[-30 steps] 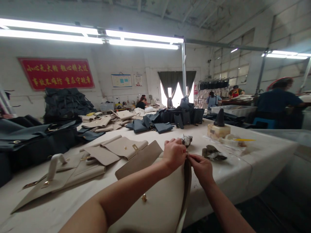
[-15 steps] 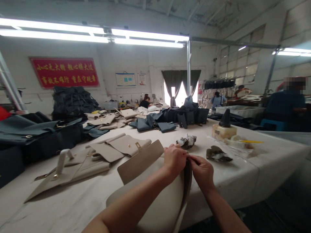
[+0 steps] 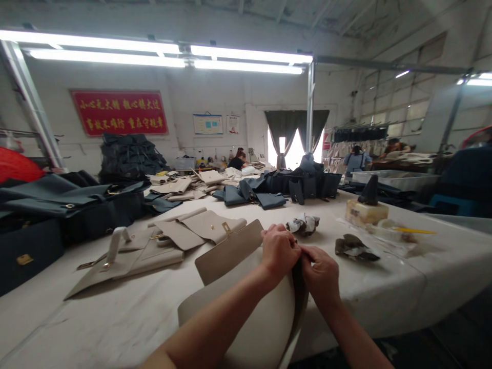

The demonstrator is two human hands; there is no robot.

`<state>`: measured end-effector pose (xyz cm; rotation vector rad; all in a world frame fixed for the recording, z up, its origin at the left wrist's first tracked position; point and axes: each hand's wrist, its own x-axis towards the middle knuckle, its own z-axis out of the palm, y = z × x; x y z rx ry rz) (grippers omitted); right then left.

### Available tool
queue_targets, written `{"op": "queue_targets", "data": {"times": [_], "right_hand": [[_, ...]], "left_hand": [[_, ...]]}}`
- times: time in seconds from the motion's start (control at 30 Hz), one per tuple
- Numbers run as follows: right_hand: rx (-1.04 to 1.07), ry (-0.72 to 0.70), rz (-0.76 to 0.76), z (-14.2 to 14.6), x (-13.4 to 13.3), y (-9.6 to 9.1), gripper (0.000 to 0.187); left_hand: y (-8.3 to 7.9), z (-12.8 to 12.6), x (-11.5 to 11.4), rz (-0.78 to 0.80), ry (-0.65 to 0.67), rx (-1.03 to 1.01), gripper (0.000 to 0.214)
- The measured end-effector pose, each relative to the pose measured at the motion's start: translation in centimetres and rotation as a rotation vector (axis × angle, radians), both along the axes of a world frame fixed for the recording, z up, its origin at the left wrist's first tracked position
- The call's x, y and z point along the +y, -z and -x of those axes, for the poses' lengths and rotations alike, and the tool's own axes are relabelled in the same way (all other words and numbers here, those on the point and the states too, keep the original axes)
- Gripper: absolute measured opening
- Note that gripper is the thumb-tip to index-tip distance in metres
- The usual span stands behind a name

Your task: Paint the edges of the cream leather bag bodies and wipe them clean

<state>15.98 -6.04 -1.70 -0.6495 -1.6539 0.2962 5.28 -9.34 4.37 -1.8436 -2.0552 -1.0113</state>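
Note:
A beige handbag (image 3: 265,312) lies at the table's front edge, its flap with a gold buckle spread out to the far left. My left hand (image 3: 280,253) is closed on the bag's far upper corner. Close beside it, my right hand (image 3: 321,274) pinches the edge at the same corner, the fingertips of both hands nearly touching. What exactly lies between the fingertips is hidden. The dark inner side of the bag shows below the hands. Left of it lie more beige bag pieces (image 3: 154,256), with a handle and gold fittings.
Crumpled dirty cloths (image 3: 355,247) lie right of my hands. Behind them stands a yellowish glue container (image 3: 367,210) with a dark cone on top, near a yellow stick (image 3: 415,230). Dark blue bags (image 3: 115,205) are heaped left and at the back. Other people work farther off.
The camera view has turned slightly left, so everything sits farther right in the picture. Both hands stay at the same corner of the bag, with only small finger shifts.

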Motion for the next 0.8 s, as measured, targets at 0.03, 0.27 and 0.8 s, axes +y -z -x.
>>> {"op": "queue_targets", "data": {"times": [0.03,0.27,0.8], "right_hand": [[-0.007,0.009,0.004,0.0,-0.1,0.0,0.025],[0.015,-0.032,0.167,-0.2,0.0,0.7,0.024],[0.149,-0.024,0.452,-1.4,0.5,3.5,0.030]], "left_hand": [[0.0,0.1,-0.2,-0.026,-0.003,0.090,0.010],[-2.1,2.0,-1.6,-0.107,0.056,0.409,0.009],[4.6,1.6,-6.4,0.241,0.190,0.268,0.070]]}}
